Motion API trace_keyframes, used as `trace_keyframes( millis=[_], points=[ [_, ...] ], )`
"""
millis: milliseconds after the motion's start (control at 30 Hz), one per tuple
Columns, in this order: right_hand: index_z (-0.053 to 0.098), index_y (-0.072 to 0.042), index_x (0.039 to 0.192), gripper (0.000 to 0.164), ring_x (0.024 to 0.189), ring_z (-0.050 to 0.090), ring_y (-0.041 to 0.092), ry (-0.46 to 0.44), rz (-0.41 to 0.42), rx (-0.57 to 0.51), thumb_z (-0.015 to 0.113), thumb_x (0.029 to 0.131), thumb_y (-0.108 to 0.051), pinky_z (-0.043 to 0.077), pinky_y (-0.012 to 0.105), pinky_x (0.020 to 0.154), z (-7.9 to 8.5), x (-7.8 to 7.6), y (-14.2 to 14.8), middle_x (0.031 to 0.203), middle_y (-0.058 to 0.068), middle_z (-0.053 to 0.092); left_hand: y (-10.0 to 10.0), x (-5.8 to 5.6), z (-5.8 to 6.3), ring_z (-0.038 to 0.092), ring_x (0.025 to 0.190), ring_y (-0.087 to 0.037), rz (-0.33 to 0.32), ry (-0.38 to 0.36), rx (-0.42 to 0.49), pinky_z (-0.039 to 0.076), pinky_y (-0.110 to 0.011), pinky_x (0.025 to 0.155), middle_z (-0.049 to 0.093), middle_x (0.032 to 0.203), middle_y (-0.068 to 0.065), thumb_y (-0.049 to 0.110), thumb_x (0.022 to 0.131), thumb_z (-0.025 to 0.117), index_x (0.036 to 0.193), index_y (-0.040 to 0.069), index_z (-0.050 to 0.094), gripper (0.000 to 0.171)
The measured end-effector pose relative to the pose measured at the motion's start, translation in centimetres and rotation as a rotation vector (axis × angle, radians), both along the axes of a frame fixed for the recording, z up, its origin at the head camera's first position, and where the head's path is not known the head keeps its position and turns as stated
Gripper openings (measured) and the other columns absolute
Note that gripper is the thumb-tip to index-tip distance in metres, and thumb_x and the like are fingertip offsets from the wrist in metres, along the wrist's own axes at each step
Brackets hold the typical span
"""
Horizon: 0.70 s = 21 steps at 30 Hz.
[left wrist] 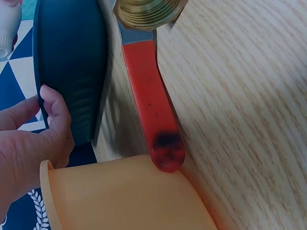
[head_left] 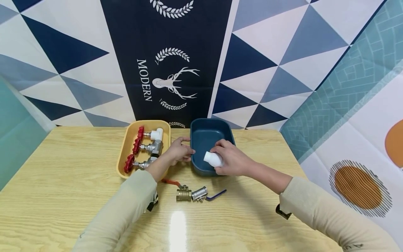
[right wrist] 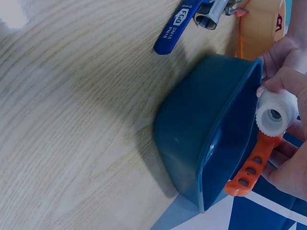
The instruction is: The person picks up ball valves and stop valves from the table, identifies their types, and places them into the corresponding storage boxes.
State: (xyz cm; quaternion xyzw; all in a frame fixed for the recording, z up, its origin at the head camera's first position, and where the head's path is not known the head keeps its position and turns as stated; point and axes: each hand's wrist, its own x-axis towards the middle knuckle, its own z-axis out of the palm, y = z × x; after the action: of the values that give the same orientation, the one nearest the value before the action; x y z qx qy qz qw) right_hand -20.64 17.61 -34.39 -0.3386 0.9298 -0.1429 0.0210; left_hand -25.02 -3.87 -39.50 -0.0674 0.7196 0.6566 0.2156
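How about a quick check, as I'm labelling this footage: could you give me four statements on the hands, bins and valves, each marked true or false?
1. The left grip pinches the rim of the blue bin. True.
2. Both bins are empty. False: three red-handled valves lie in the yellow bin.
3. The right grip holds a white valve with an orange handle. True.
4. Every valve is in a bin. False: a brass valve and a blue-handled valve lie on the table.
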Motion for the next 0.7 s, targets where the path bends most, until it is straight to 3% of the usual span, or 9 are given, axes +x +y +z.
trace_keyframes(
  millis=[433,700],
  points=[
    [0.061,-0.005,0.115,0.050,0.102,0.050,0.028,0.012,0.012,0.026,0.077,0.071,-0.020,0.050,0.038,0.081,-0.4,-1.0,0.4,0.121,0.016,0.050,0.0,0.1,-0.1,0.059,0.083,-0.019,0.005,-0.016,-0.011,0.054,-0.026,0.065,0.058,0.110,-0.015,0.000,0.087,0.061,0.141,0.013,0.033,0.063],
    [0.061,-0.004,0.115,0.050,0.101,0.050,0.028,0.025,0.025,0.034,0.078,0.071,-0.019,0.049,0.040,0.082,-0.7,-1.9,0.9,0.120,0.016,0.050,0.0,0.1,0.0,0.058,0.073,-0.014,0.010,-0.014,-0.007,0.052,-0.022,0.059,0.059,0.106,-0.014,0.000,0.086,0.062,0.141,0.013,0.032,0.064]
  ],
)
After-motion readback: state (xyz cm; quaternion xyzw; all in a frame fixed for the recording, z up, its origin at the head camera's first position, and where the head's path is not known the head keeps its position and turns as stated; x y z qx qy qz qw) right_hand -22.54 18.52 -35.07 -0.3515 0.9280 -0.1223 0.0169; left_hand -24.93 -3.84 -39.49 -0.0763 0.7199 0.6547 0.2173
